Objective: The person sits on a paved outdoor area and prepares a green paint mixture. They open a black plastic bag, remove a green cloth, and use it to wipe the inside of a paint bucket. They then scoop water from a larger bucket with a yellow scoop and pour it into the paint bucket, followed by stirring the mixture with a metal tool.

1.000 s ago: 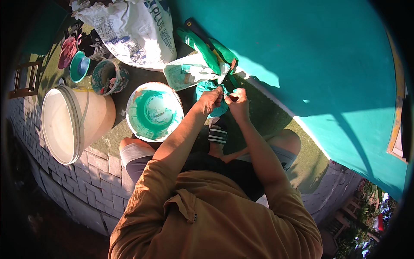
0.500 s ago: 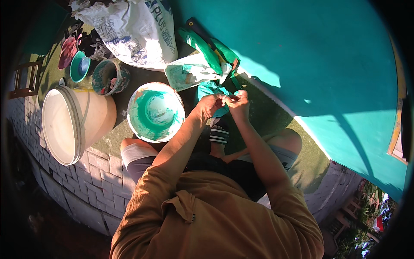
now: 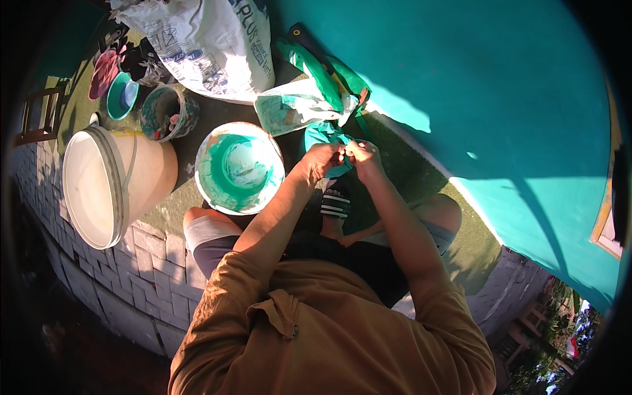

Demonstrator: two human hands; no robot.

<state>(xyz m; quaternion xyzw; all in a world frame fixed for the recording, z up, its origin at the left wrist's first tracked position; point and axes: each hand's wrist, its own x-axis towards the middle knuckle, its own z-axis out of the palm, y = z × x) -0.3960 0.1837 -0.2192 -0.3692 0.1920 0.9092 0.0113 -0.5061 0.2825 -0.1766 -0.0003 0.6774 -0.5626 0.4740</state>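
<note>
A teal bag-like bundle [image 3: 321, 134], likely thin plastic, stands in front of my feet, partly hidden behind my hands. My left hand [image 3: 322, 160] is closed in a pinch on its gathered top. Close beside it, my right hand [image 3: 364, 157] pinches the same bunched material, with the fingertips of both hands almost meeting. To the left of my forearm stands a white bucket [image 3: 205, 176], its inside smeared with green and white paint. A paint-smeared tray [image 3: 276, 117] lies just beyond the teal bundle.
A large cream bucket [image 3: 148, 174] lies on its side at the left. Behind are a speckled bucket [image 3: 150, 118], a teal bowl [image 3: 115, 99] and a big white sack [image 3: 217, 59]. Green wrapped items [image 3: 316, 76] lean by the teal wall [image 3: 474, 85] on the right.
My fingertips have drawn a little closer together on the teal bundle, the right hand dipping slightly lower. The view has shifted slightly.
</note>
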